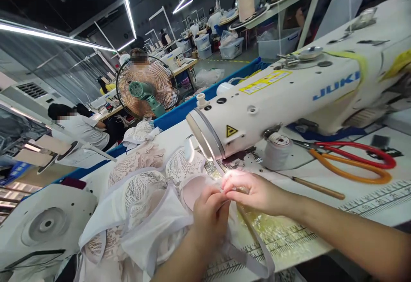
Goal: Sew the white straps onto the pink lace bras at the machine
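Under the head of a white sewing machine (272, 106), my two hands meet close to the lit needle area. My left hand (212, 209) is closed, its thumb and fingers pinching the edge of a white lace bra (192, 188). Fingertips of my right hand (250, 190) press together on the same edge, touching the left fingertips; the exact spot held is partly hidden. A pale strap (266, 256) loops down from below the hands. More lace bras (141, 196) lie in a connected pile to the left.
Right of the needle stand a thread spool (276, 151), scissors with red and orange handles (353, 158) and a wooden-handled tool (317, 187). Ruler markings (379, 200) run along the table's front. A fan (146, 87) stands behind the blue table edge (180, 110); people sit at machines beyond.
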Tool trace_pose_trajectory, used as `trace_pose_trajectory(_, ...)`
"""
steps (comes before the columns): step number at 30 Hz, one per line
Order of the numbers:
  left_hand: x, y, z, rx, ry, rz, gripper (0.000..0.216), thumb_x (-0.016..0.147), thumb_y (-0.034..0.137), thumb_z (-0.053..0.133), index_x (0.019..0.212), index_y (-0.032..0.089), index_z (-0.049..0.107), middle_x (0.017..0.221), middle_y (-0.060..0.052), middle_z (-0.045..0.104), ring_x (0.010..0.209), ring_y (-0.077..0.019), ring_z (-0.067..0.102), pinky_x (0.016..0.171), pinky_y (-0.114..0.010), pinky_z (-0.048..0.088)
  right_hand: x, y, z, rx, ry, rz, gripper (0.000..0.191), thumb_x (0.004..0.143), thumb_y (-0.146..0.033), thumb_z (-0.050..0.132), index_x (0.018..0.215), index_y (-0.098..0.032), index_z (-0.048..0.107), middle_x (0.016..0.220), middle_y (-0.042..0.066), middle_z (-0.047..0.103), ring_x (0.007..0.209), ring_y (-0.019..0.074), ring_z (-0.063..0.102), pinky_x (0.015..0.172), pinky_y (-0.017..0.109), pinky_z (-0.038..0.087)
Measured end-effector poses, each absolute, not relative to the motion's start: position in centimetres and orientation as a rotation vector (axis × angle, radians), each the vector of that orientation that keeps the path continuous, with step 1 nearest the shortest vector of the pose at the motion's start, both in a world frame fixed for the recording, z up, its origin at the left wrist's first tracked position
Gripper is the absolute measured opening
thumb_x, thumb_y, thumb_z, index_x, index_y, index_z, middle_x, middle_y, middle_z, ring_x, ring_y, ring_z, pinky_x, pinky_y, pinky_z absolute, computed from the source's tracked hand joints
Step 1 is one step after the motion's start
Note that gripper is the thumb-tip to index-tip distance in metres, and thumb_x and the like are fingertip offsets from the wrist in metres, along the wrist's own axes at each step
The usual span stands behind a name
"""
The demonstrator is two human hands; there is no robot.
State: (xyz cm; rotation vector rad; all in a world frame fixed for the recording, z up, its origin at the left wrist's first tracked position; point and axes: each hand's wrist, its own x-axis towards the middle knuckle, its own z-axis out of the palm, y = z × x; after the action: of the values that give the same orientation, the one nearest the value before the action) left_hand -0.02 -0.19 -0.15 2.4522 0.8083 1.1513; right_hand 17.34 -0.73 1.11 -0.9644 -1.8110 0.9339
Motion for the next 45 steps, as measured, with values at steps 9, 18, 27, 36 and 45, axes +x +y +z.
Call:
trace_pose_trajectory(9,0.4,-0.3,1.3,1.491,0.99,0.713,0.02,0.073,0.031,0.059,0.068,0.015,0.05,0.058,0.003,0.043,0.054,-0.0078,0.036,0.052,-0.021,0.028,17.0,-0.4,-0.8,-0.977,-1.084,1.252,0.018,0.082,-0.033,0.054,0.08,-0.019,0.065,0.086,0.003,0.066,0.08,0.0146,0.059,0.071,0.026,0.044)
trace_pose_trajectory(18,0.2,0.3,1.0,0.973,0.918,0.665,0.038,0.055,0.041,0.074,0.063,0.014,0.049,0.05,0.004,0.046,0.044,-0.0052,0.035,0.047,-0.021,0.02,16.9,0.1,-0.5,-0.8,-0.519,1.65,0.032,0.058,-0.035,0.076,0.065,-0.019,0.05,0.047,-0.01,0.045,0.041,0.003,0.043,0.033,0.01,0.029)
trace_pose_trajectory(27,0.1,0.1,1.5,0.984,0.95,0.679,0.037,0.053,0.041,0.075,0.061,0.012,0.052,0.05,0.003,0.047,0.044,-0.0053,0.037,0.047,-0.02,0.022,17.4,1.0,-1.3,-0.788,-0.509,1.549,0.039,0.056,-0.036,0.077,0.052,-0.019,0.043,0.042,-0.011,0.04,0.039,0.0028,0.032,0.067,0.025,0.051)
trace_pose_trajectory(36,0.1,0.3,1.2,1.006,0.928,0.672,0.038,0.052,0.042,0.075,0.058,0.013,0.051,0.048,0.004,0.045,0.044,-0.005,0.034,0.047,-0.021,0.02,16.8,0.6,-1.7,-0.886,-0.792,1.466,0.028,0.069,-0.038,0.065,0.06,-0.02,0.047,0.045,-0.01,0.043,0.039,0.0041,0.033,0.066,0.03,0.046)
trace_pose_trajectory(45,0.0,0.1,1.3,1.096,0.921,0.72,0.034,0.057,0.04,0.073,0.064,0.012,0.055,0.056,0.001,0.05,0.052,-0.0078,0.04,0.053,-0.022,0.026,17.0,-1.3,-0.5,-0.983,-1.593,0.771,0.01,0.081,-0.024,0.049,0.077,-0.022,0.057,0.075,0.002,0.057,0.071,0.0169,0.051,0.068,0.03,0.04)
